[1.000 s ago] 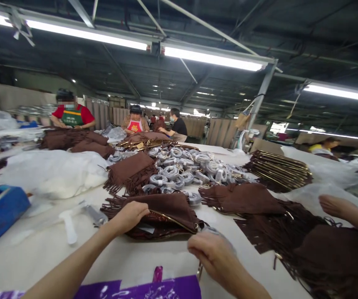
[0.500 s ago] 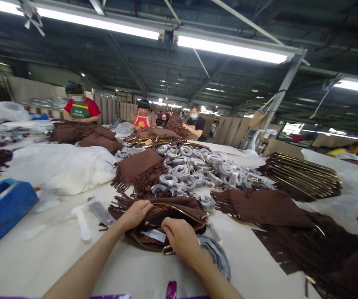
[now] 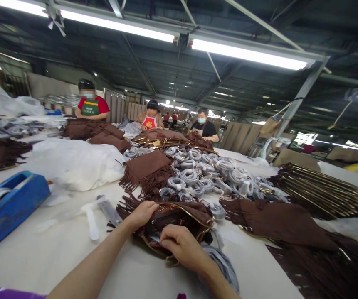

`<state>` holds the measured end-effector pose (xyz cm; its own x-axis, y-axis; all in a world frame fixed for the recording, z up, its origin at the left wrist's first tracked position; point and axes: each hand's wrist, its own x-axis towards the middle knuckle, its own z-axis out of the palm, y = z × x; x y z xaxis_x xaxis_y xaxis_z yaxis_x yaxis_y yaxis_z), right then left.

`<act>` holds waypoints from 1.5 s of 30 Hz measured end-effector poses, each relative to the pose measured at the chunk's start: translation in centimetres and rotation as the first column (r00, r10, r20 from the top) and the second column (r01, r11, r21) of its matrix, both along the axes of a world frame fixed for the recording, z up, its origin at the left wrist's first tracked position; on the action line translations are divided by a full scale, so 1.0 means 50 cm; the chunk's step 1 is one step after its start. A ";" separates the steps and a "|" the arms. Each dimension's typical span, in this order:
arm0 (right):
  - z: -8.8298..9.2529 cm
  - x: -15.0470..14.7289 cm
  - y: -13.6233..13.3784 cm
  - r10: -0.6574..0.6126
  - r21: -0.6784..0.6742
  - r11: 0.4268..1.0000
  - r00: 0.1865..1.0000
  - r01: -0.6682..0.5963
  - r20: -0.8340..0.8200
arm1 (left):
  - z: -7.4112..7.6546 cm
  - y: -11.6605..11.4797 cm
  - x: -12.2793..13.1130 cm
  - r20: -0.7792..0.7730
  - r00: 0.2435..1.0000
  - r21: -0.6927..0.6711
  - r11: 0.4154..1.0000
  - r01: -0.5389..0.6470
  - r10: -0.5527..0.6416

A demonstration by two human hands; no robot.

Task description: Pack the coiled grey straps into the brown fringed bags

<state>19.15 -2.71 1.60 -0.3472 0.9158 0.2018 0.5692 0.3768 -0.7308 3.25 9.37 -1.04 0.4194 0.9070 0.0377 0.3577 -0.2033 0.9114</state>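
Observation:
A brown fringed bag (image 3: 194, 209) lies unzipped on the table in front of me, its gold zipper edge spread and a patterned lining showing inside. My left hand (image 3: 144, 214) is closed on the bag's far-left rim. Over the near side of the opening, my right hand (image 3: 180, 245) has its fingers curled inward; what they pinch, if anything, is hidden. A small pale slip (image 3: 155, 238) shows just left of those fingertips, inside the bag. Beside my right wrist lies a grey wrapped strap coil (image 3: 220, 261), partly under the forearm.
A blue tape dispenser (image 3: 13, 207) stands at left, near white plastic wrap (image 3: 75, 164). Wrapped strap coils (image 3: 189, 175) pile up beyond the bag. More brown fringed bags (image 3: 278, 220) lie at right, beside a gold-edged stack (image 3: 320, 191). Several people work across the table.
The view has swung slightly left. My right hand sits deeper over the opening, and less of the pale slip shows. Across the table, a person in black has lowered a brown fringed piece.

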 end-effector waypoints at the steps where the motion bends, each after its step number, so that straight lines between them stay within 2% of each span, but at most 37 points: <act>1: 0.005 0.000 0.000 0.040 -0.052 0.998 0.994 -0.045 -0.103 | 0.000 -0.001 -0.002 0.016 1.000 -0.024 1.000 -0.012 0.012; 4: 0.013 0.003 0.001 0.023 -0.205 0.972 0.920 -0.111 -0.391 | 0.001 -0.004 -0.005 0.049 0.998 -0.092 0.995 -0.035 0.039; 7: 0.008 0.000 0.005 -0.078 -0.280 0.958 0.885 -0.060 -0.459 | -0.001 -0.003 -0.003 0.053 0.997 -0.121 0.991 -0.052 0.058; 11: -0.007 -0.015 0.016 -0.028 -0.248 0.965 0.900 -0.090 -0.436 | -0.007 0.004 0.001 0.042 0.997 -0.128 0.990 -0.059 0.065; 13: -0.011 -0.019 0.021 -0.059 -0.278 0.958 0.895 -0.075 -0.442 | -0.009 0.006 0.001 0.034 0.997 -0.129 0.989 -0.065 0.070; 16: -0.015 -0.015 0.026 -0.179 -0.253 0.964 0.909 0.084 -0.377 | -0.012 0.007 0.000 0.032 0.996 -0.137 0.987 -0.078 0.084; 18: -0.018 -0.013 0.026 -0.229 -0.150 0.969 0.940 0.195 -0.254 | -0.013 0.006 -0.001 0.033 0.996 -0.145 0.986 -0.082 0.088; 21: -0.021 -0.017 0.022 -0.260 -0.024 0.966 0.962 0.259 -0.081 | -0.016 0.006 -0.002 0.032 0.995 -0.147 0.986 -0.084 0.090; 29: -0.009 -0.054 0.026 -0.297 -0.002 0.954 0.951 0.298 -0.085 | -0.022 0.009 0.002 -0.022 0.994 -0.089 0.991 -0.104 0.103; 34: -0.017 -0.066 0.034 -0.317 -0.060 0.948 0.920 0.311 -0.230 | -0.021 0.008 0.003 -0.061 0.993 -0.022 0.994 -0.105 0.104; 36: -0.019 -0.068 0.036 -0.302 -0.065 0.953 0.922 0.295 -0.240 | -0.021 0.006 0.005 -0.067 0.992 0.001 0.994 -0.106 0.106; 45: -0.024 -0.074 0.031 -0.298 0.130 0.947 0.954 0.294 0.011 | -0.029 -0.003 0.008 -0.052 0.991 0.090 0.989 -0.118 0.123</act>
<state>15.45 -1.19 0.41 -0.0717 0.9462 0.3155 0.6900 0.2755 -0.6694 3.65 9.24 -2.49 0.3108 0.9455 0.0972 0.4354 -0.2325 0.8697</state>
